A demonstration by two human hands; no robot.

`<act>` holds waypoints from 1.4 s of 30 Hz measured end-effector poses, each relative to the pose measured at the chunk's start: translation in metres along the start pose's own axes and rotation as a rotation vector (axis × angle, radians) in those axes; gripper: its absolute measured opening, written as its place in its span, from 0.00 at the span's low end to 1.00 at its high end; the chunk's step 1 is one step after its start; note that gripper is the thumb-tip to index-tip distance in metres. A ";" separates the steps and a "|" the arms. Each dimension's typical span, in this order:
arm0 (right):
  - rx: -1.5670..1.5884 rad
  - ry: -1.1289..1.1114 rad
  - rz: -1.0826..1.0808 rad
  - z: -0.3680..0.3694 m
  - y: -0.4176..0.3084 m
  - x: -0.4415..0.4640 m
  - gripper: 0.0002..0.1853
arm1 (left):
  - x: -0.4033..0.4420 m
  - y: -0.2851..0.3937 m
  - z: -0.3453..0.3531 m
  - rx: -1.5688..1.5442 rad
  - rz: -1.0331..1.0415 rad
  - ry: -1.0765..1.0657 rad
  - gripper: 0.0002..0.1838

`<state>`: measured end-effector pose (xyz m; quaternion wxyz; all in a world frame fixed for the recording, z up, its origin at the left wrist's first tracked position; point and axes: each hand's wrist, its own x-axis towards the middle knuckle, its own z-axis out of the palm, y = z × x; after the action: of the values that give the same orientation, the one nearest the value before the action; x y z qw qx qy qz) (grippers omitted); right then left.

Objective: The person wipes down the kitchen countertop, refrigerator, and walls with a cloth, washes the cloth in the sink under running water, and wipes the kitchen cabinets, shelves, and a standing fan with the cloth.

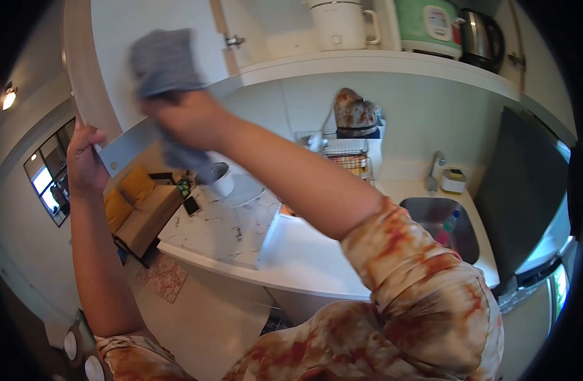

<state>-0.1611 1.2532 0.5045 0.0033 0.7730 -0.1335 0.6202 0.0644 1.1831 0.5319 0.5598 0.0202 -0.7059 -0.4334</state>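
Note:
My right hand, smeared by motion, is closed on a grey cloth. The cloth bunches above the fist and also hangs below it. Behind it is the white inner face of an open cabinet door; I cannot tell whether cloth and door touch. At the lower edge of this door, my left hand grips with its fingers bent round the wood-toned border.
Overhead, a shelf holds a white kettle-like appliance, a green rice cooker and an electric kettle. Below are a marble-patterned counter, a white bucket, a dish rack and a sink.

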 end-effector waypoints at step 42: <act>-0.634 0.436 -0.573 -0.044 0.216 0.078 0.16 | -0.016 -0.024 -0.082 -0.007 0.022 0.309 0.13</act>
<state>-0.2338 1.0366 0.5553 0.4378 0.5913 -0.0940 0.6707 0.1255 1.1282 0.5048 0.6665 0.0771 -0.6099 -0.4216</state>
